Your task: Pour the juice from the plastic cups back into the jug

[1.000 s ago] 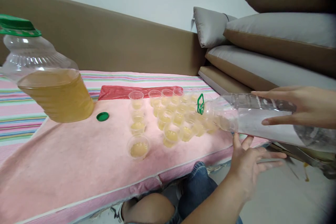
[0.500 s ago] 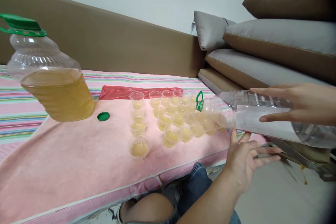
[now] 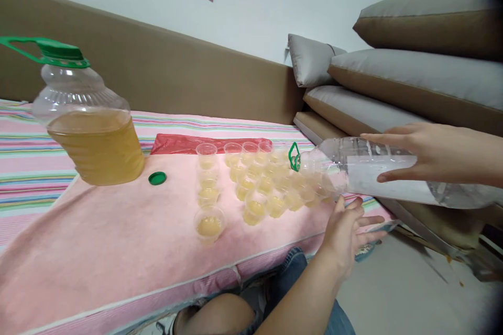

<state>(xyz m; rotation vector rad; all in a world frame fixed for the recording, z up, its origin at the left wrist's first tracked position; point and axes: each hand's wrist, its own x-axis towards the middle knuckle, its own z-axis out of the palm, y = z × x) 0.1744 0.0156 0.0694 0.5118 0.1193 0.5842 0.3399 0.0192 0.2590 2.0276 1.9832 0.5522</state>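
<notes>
A large clear plastic bottle (image 3: 377, 172) with a white label lies nearly level, its neck with a green handle ring (image 3: 294, 157) pointing left over the cups. My right hand (image 3: 424, 154) holds its body from the right, fingers spread along the side. Below the bottle's shoulder, my left hand (image 3: 346, 235) is palm up with fingers apart; its fingertips are at or just under the bottle. Several clear plastic cups (image 3: 256, 207) of pale yellow liquid stand in rows, the rightmost partly hidden behind the bottle. One cup (image 3: 209, 224) stands nearest at the left row's front.
A big bottle (image 3: 98, 146) of yellow liquid with a green handled cap stands at left. Beside it lies a green lid (image 3: 157, 178) on the pink cloth (image 3: 118, 241). A red plastic bag (image 3: 176, 144) lies behind the cups. Grey-brown cushions (image 3: 412, 78) are stacked at right.
The view has tilted up slightly. The bottle and both hands appear a little farther left, with the same hold. The cups stay in place.
</notes>
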